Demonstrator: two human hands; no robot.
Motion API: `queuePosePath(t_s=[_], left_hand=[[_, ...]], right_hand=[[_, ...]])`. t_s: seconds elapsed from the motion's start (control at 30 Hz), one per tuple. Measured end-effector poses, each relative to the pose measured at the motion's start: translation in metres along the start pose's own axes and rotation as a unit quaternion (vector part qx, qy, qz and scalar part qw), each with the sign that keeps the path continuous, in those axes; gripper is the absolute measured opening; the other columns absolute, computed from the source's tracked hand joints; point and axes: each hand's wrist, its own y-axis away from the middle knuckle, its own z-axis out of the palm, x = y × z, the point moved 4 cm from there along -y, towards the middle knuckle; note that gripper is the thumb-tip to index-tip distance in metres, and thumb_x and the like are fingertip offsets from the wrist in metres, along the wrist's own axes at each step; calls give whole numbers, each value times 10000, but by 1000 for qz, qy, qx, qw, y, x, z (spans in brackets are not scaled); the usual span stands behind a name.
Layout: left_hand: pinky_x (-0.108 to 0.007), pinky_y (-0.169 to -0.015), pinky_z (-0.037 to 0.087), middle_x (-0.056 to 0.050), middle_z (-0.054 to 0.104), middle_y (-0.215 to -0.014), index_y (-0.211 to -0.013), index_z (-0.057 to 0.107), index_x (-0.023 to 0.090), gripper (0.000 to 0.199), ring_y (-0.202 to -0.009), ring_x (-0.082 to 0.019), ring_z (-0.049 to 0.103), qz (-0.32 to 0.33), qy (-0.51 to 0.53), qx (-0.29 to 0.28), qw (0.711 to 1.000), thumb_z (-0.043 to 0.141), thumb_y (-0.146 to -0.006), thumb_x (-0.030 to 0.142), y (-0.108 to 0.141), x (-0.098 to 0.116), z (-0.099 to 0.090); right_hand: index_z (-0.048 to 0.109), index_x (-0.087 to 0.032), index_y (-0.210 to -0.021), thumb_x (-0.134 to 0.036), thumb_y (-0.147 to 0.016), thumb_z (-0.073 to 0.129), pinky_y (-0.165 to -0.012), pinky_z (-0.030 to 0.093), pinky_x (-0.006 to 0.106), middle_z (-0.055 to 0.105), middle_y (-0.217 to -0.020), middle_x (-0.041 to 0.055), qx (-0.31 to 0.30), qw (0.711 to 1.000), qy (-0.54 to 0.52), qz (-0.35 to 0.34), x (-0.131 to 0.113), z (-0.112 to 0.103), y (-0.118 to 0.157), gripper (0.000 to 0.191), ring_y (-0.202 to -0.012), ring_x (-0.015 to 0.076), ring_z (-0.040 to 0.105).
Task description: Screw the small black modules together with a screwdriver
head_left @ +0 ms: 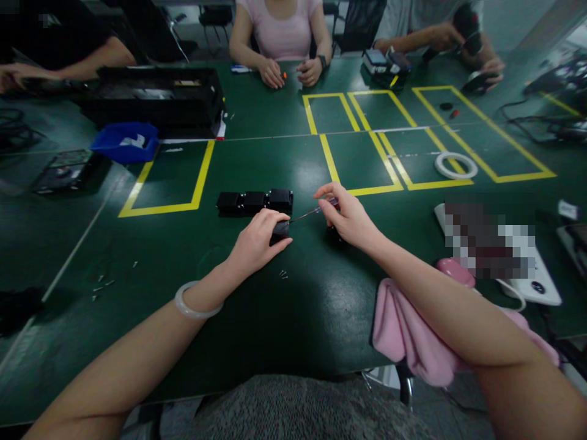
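My left hand (pixel 259 240) is wrapped round a small black block (pixel 280 231) on the green table (pixel 257 318). In my right hand (pixel 346 214) is a screwdriver (pixel 306 215) with a thin shaft, slanting down to the left so that its tip meets the block's upper edge. Just beyond my left hand lies a row of three black blocks (pixel 254 200), with small shiny bits at their ends. Another dark piece (pixel 335 234) sits partly hidden under my right hand. Small screws (pixel 284 275) lie near my left hand, and several more (pixel 101 286) lie farther left.
A blue bin (pixel 126 142) and a long black crate (pixel 156 101) stand at the back left. Yellow tape outlines mark the table. On the right are a white tape roll (pixel 455 165), a pink cloth (pixel 413 330) and a white device (pixel 541 284). Other people sit across the table.
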Motion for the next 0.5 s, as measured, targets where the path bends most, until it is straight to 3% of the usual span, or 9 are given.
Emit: queuePosePath(t_s=[0.17, 0.3, 0.5], left_hand=[[-497, -1038, 571, -132, 649, -1280, -1310, 569, 196, 384, -1222, -319, 648, -2, -2, -5, 1000, 725, -962, 246, 0, 0, 1], [-495, -1044, 567, -128, 648, -1271, -1304, 572, 199, 377, -1222, -321, 647, -4, 2, -2, 1000, 722, -961, 246, 0, -1, 1], [-501, -1052, 562, -132, 646, -1287, -1312, 572, 199, 378, -1233, -324, 645, -6, 7, -8, 1000, 713, -967, 260, 0, -1, 1]], right_hand=[[560, -228, -1046, -289, -1024, 543, -664, 391, 309, 533, -707, -46, -9, 1000, 6, -4, -2, 0, -1, 67, -645, 147, 541], [560, -227, -960, -371, -1046, 537, -645, 378, 305, 534, -677, -43, -21, 1000, 6, -2, 0, 1, -2, 170, -629, 144, 530], [561, -212, -1129, -251, -1017, 527, -652, 392, 309, 538, -725, -44, -9, 1000, 18, -9, -3, 0, -1, 124, -628, 146, 544]])
